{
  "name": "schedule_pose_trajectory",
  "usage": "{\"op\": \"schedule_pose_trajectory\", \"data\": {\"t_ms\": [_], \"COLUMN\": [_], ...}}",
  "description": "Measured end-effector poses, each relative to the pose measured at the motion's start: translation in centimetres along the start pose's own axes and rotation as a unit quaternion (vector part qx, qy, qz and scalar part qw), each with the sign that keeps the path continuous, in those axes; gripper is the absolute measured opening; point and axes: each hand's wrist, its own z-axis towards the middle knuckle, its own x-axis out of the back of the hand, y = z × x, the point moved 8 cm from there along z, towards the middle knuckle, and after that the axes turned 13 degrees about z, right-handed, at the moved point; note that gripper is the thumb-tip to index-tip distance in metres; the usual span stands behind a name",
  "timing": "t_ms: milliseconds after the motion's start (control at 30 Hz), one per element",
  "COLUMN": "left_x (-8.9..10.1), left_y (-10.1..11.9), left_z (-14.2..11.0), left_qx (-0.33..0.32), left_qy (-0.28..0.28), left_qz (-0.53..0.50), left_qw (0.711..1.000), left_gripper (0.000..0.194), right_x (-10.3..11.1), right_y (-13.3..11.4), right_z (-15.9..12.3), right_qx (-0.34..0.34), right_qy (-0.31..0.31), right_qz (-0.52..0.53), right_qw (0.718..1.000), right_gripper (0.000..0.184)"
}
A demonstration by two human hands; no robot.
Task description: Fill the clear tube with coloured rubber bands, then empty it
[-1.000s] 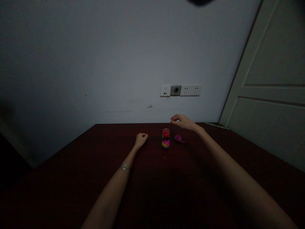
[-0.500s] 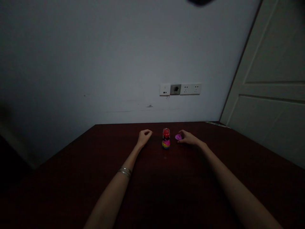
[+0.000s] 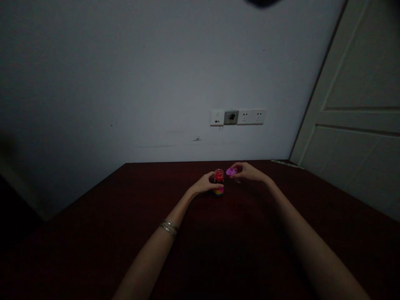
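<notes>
A small glass jar filled with coloured layers, red at the top and pink and yellow at the base, stands far out on the dark red-brown table. My left hand is wrapped round the jar's left side. My right hand pinches a small pink lid and holds it in the air just right of the jar's mouth. Thin bracelets circle my left wrist.
The table's far edge meets a pale wall carrying a row of sockets. A light panelled door stands at the right. A thin pale strip lies at the table's far right corner. The room is dim.
My left hand slid right and took hold of the jar. My right hand came down on the pink lid, picked it up off the table and carried it beside the jar's mouth.
</notes>
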Motion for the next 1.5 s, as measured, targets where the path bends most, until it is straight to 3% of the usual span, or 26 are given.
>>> {"op": "schedule_pose_trajectory", "data": {"t_ms": [167, 400, 600, 967, 1233, 1500], "left_x": [-0.3, 0.4, 1.3, 1.8, 2.0, 2.1], "left_y": [0.2, 1.8, 2.9, 3.1, 3.2, 3.3], "left_z": [0.1, -0.1, -0.2, -0.4, -0.5, -0.3], "left_qx": [-0.006, -0.011, -0.029, -0.036, -0.021, -0.027], "left_qy": [-0.021, -0.011, -0.011, -0.014, -0.017, -0.023], "left_qz": [0.002, 0.071, 0.090, 0.168, 0.234, 0.233], "left_qw": [1.000, 0.997, 0.995, 0.985, 0.972, 0.972], "left_gripper": [0.042, 0.041, 0.039, 0.042, 0.045, 0.043], "right_x": [-1.1, -1.9, -1.5, -0.7, -1.7, -2.5], "right_y": [-5.6, -8.5, -9.2, -8.4, -9.8, -9.1], "right_z": [-1.3, -1.3, -1.3, -1.0, -1.6, -1.5], "right_qx": [0.024, 0.108, 0.147, 0.130, 0.180, 0.147], "right_qy": [-0.067, -0.063, -0.019, 0.005, -0.023, -0.050], "right_qz": [-0.001, -0.013, 0.001, 0.015, -0.051, -0.018], "right_qw": [0.997, 0.992, 0.989, 0.991, 0.982, 0.988], "right_gripper": [0.039, 0.032, 0.035, 0.038, 0.027, 0.032]}}
